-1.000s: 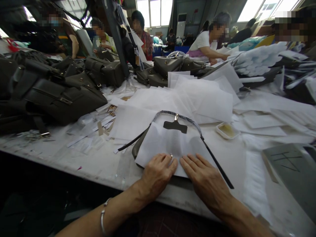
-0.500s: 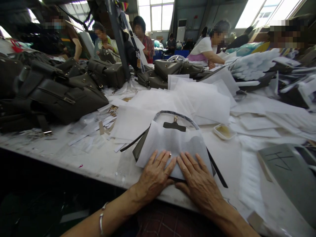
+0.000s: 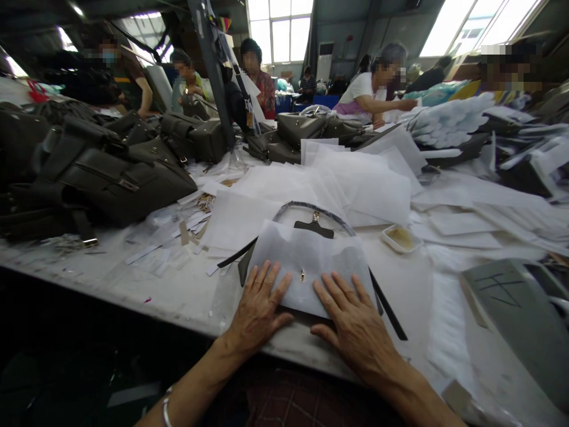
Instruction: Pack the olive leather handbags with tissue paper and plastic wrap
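Note:
A dark handbag [image 3: 245, 268] lies in front of me, mostly hidden under a white paper sheet [image 3: 306, 252]. A small gold clasp [image 3: 303, 276] shows through the sheet. My left hand [image 3: 262, 296] lies flat with fingers spread on the sheet's left part. On its right part rests my right hand [image 3: 349, 308], also flat with fingers apart. Beyond the sheet, the bag's wrapped handle [image 3: 306, 206] arches up, and a dark flap tab [image 3: 315, 229] with gold hardware lies inside that arch. Dark strap ends stick out at both sides.
Dark bags [image 3: 120, 172] are heaped at the left. White paper sheets [image 3: 355, 178] spread behind my work, with a small plastic tray [image 3: 401, 238] to the right. A grey marked panel [image 3: 511, 314] lies at the far right. Several people work across the table.
My left hand has slid left across the sheet, away from my right hand, uncovering the clasp. My right hand has barely moved. A co-worker across the table has stretched an arm to the right.

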A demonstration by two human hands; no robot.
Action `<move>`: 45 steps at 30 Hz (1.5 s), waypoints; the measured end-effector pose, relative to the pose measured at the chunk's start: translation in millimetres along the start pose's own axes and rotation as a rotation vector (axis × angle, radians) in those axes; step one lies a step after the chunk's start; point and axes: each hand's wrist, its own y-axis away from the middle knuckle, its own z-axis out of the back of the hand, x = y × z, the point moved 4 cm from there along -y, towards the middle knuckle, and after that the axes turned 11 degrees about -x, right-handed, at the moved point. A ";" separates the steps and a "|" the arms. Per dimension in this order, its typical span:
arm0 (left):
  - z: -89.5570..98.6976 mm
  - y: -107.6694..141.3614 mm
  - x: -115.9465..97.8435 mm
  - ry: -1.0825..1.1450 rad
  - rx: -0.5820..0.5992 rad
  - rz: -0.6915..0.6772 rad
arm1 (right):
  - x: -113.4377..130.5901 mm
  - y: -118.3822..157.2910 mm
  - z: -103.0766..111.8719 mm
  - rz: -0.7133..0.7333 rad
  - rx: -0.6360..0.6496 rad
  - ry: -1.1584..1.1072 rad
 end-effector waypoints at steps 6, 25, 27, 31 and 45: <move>4.9 -17.2 -26.1 -0.002 0.134 -0.038 | 1.3 2.8 -4.4 0.006 -0.026 0.023; -3.9 -23.5 -31.8 0.088 0.035 -0.129 | -4.6 -13.9 9.2 0.010 0.067 -0.052; -5.8 -22.7 -32.1 0.083 0.009 -0.132 | -3.6 -25.6 12.6 0.027 0.113 -0.098; -9.0 -20.6 -31.3 0.063 0.013 -0.141 | 0.1 -48.2 12.2 0.048 0.208 -0.205; -13.9 -16.5 -34.1 0.078 -0.004 -0.108 | -9.3 -68.7 -2.2 0.036 0.355 -0.227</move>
